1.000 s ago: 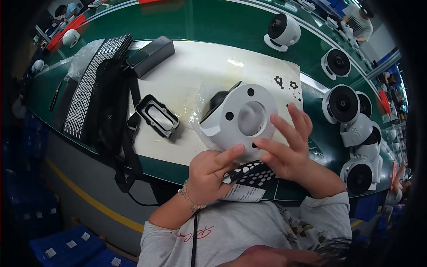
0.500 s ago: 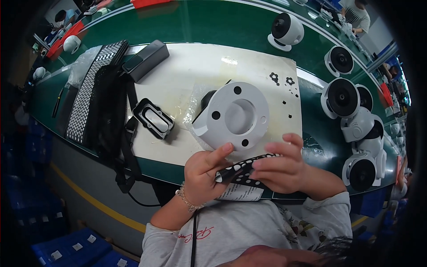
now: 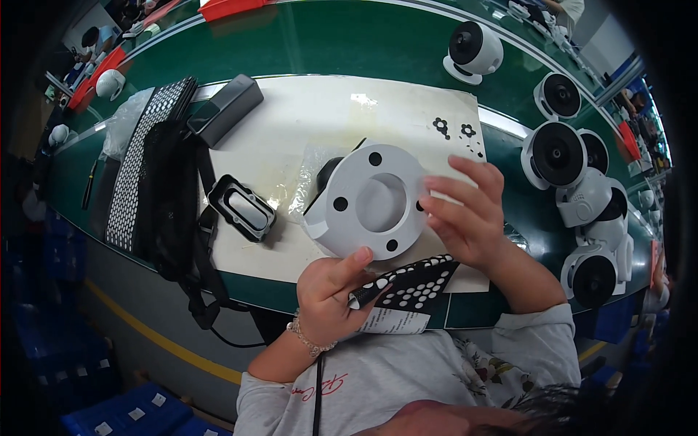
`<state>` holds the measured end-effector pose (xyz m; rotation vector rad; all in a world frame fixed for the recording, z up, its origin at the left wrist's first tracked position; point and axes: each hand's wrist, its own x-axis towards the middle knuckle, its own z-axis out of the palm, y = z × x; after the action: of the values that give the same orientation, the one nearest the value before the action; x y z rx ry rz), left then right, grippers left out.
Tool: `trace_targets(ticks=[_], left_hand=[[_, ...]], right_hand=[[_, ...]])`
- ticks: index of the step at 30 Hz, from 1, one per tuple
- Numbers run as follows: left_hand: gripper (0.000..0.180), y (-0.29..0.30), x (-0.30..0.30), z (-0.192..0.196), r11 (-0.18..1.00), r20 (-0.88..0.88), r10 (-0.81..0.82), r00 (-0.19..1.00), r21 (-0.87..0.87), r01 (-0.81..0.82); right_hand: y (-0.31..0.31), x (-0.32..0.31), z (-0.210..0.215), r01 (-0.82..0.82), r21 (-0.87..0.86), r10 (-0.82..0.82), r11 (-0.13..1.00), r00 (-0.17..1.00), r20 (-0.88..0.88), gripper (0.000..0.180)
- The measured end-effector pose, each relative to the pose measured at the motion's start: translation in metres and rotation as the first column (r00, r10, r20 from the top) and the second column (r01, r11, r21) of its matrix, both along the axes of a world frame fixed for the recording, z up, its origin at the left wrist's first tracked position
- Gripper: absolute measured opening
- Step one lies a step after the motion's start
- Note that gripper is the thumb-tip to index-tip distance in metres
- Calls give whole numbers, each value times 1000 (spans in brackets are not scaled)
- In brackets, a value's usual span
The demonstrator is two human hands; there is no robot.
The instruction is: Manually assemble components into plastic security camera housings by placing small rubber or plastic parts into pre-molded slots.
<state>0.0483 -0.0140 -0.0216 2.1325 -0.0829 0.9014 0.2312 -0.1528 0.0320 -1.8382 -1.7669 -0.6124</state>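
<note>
Mid-frame, my left hand (image 3: 327, 293) pinches the dotted sheet (image 3: 420, 285); uneven pressure from my spread right hand (image 3: 469, 218) could shift the white base (image 3: 345, 226).

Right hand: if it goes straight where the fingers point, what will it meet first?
Probably the white round base; the fingertips seem to be at its rim, though depth is unclear.

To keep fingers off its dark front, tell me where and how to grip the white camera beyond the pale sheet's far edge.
Probably best: grip the white camera by its rounded shell, from the right, since its dark front faces left and the disc base sits beneath.
</note>
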Motion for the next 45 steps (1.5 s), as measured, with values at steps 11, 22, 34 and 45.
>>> trace_targets(ticks=[11, 22, 34, 45], left_hand=[[36, 6, -5, -10, 996, 95, 40, 995, 79, -48], [31, 8, -6, -5, 997, 8, -51, 999, 50, 50], [29, 10, -1, 2, 998, -47, -56, 997, -23, 55], [27, 7, -2, 5, 998, -7, -40, 999, -54, 40]], right_hand=[[30, 17, 26, -259, 69, 48, 963, -87, -995, 28], [118, 207, -65, 594, -37, -556, 804, 772, 309, 16], [29, 282, -101, 957, -118, -963, 266, 259, -71, 31], [21, 214, 37, 838, -342, -854, 426, 497, 154, 19]])
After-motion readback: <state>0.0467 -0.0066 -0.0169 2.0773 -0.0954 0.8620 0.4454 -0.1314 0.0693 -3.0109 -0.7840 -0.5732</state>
